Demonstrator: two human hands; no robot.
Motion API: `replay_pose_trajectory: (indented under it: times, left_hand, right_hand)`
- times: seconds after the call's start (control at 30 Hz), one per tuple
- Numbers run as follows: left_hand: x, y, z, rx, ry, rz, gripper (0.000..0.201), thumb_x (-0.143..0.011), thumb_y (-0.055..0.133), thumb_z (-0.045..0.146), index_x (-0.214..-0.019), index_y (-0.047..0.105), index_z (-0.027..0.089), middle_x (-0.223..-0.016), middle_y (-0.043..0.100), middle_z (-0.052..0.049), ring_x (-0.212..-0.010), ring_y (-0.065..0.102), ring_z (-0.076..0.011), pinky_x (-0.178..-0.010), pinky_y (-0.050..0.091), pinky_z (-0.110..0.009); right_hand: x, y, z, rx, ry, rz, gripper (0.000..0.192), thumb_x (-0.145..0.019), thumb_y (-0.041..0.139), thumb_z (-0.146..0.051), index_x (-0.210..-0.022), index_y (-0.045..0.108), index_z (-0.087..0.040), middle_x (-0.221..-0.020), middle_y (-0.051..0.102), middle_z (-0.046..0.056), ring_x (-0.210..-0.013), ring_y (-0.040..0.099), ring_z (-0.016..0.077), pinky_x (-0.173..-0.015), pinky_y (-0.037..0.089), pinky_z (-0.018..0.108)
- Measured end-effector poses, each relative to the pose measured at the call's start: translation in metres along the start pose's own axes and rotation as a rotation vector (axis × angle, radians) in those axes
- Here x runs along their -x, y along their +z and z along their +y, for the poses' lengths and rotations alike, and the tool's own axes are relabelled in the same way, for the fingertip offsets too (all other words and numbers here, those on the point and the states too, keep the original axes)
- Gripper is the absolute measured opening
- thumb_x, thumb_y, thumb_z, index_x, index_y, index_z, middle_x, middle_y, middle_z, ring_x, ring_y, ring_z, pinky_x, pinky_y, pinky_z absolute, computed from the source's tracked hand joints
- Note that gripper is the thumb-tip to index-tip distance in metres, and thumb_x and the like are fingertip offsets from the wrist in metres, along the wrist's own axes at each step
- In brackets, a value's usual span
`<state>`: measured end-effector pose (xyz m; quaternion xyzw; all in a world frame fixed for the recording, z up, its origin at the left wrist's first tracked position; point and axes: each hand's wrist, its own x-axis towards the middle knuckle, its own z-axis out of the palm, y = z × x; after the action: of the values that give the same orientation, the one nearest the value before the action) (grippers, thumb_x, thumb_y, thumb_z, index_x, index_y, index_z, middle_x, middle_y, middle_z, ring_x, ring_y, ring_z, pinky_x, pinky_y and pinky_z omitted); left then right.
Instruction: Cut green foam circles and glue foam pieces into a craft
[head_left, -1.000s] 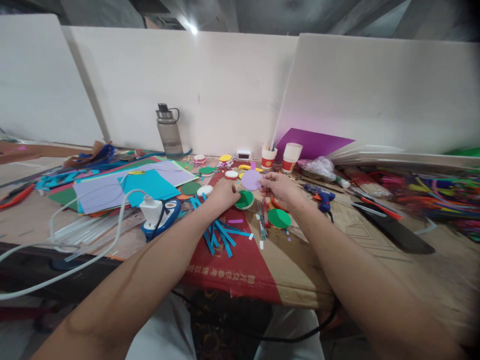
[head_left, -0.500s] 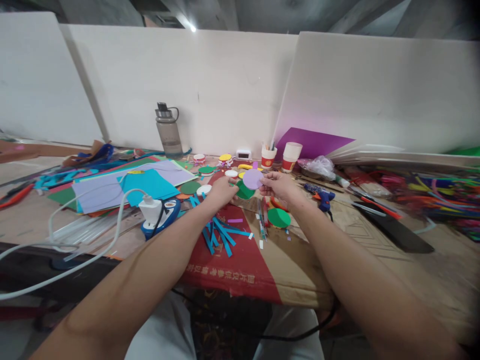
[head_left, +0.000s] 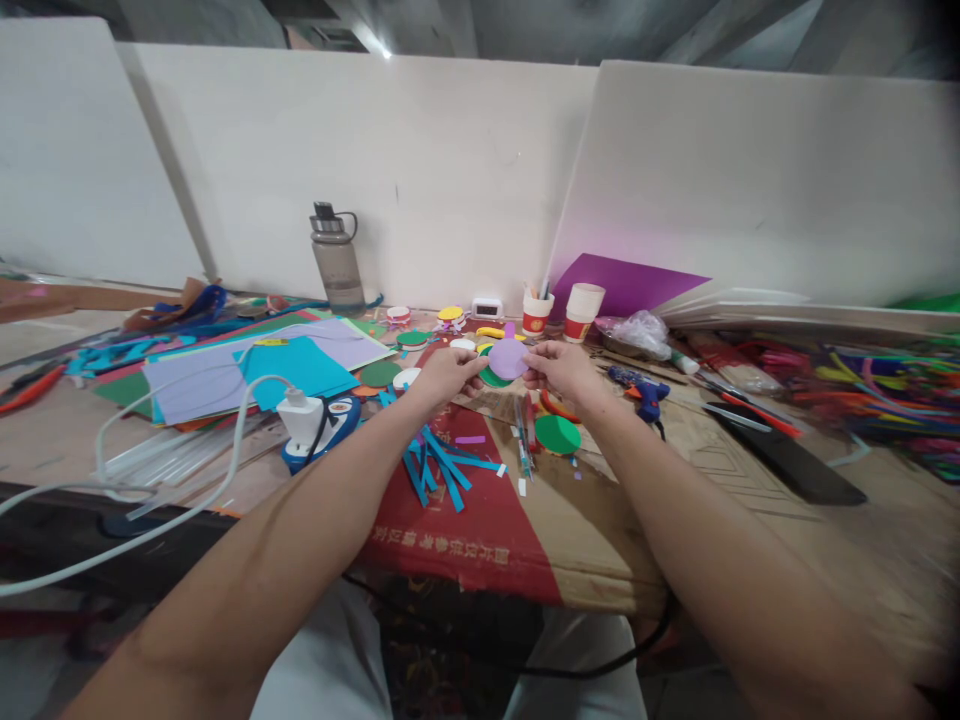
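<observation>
My right hand [head_left: 561, 370] pinches the right edge of a lilac paper disc [head_left: 508, 358], which has a small tab at its top. My left hand [head_left: 454, 372] is closed at the left edge of a green paper disc [head_left: 491, 376]. The lilac disc overlaps most of the green one; whether their faces touch I cannot tell. Below my right wrist lies another green disc [head_left: 558, 435]. Blue paper strips [head_left: 442, 475] are spread under my left forearm. White discs, one of them [head_left: 406, 379] beside my left hand, lie on the table.
Stacked coloured paper [head_left: 195, 385] and a power socket [head_left: 321, 430] with a white cable are on the left. A water bottle [head_left: 337, 260] and paper cups [head_left: 583, 312] stand at the back. To the right lie a glue gun [head_left: 651, 397], a black-handled blade [head_left: 795, 465] and pipe cleaners [head_left: 892, 390].
My left hand has risen slightly with the green disc, bringing it behind the lilac one. The lilac disc has shifted a little right and now covers more of the green disc.
</observation>
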<state>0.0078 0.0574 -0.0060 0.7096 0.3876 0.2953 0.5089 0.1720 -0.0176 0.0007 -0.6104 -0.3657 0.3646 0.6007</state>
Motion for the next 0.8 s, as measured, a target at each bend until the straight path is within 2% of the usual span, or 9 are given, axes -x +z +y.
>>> replay_pose_trajectory:
  times: [0.17,0.37,0.57,0.7,0.8]
  left_hand:
    - [-0.0017,-0.002,-0.0034,-0.072,0.059,0.063,0.018,-0.084,0.064,0.032,-0.081,0.068,0.014,-0.06,0.061,0.001,-0.051,0.053,-0.0069,-0.049,0.042,-0.016]
    - [0.0007,-0.0016,-0.0018,-0.083,0.054,0.101,0.02,-0.082,0.067,0.035,-0.082,0.071,0.015,-0.07,0.067,0.0,-0.053,0.054,-0.0067,-0.05,0.044,-0.016]
    - [0.0017,0.0011,-0.0032,0.001,0.045,0.062,0.02,-0.082,0.067,0.033,-0.088,0.07,0.014,-0.078,0.07,-0.001,-0.051,0.055,-0.0064,-0.05,0.046,-0.018]
    - [0.0013,0.0026,-0.0021,0.06,0.063,0.027,0.016,-0.082,0.067,0.029,-0.086,0.069,0.013,-0.076,0.069,-0.002,-0.056,0.059,-0.008,-0.053,0.048,-0.018]
    - [0.0017,0.0036,0.0002,0.076,0.069,0.003,0.015,-0.083,0.065,0.027,-0.084,0.068,0.012,-0.075,0.068,-0.002,-0.056,0.058,-0.0081,-0.054,0.049,-0.018]
  right_hand:
    - [0.0004,0.0012,0.0008,0.019,-0.014,-0.001,0.021,-0.08,0.066,-0.006,-0.063,0.058,-0.016,-0.046,0.058,-0.003,-0.04,0.054,0.0067,-0.045,0.052,0.018]
    - [-0.0005,0.0014,0.0019,0.071,-0.068,0.024,0.017,-0.072,0.074,-0.012,-0.062,0.06,-0.016,-0.049,0.057,-0.003,-0.043,0.05,0.0065,-0.041,0.043,0.016]
    - [0.0047,0.0011,0.0001,0.122,-0.119,0.042,0.016,-0.068,0.075,-0.02,-0.06,0.061,-0.017,-0.048,0.051,-0.005,-0.042,0.04,0.0057,-0.04,0.033,0.019]
    - [0.0036,0.0014,0.0027,0.211,-0.207,0.024,0.01,-0.068,0.07,-0.021,-0.062,0.063,-0.018,-0.049,0.053,-0.005,-0.043,0.041,0.0073,-0.043,0.033,0.021]
    - [0.0002,0.0016,0.0063,0.287,-0.303,0.057,0.008,-0.067,0.07,-0.02,-0.063,0.063,-0.018,-0.054,0.057,-0.004,-0.048,0.045,0.009,-0.048,0.036,0.023]
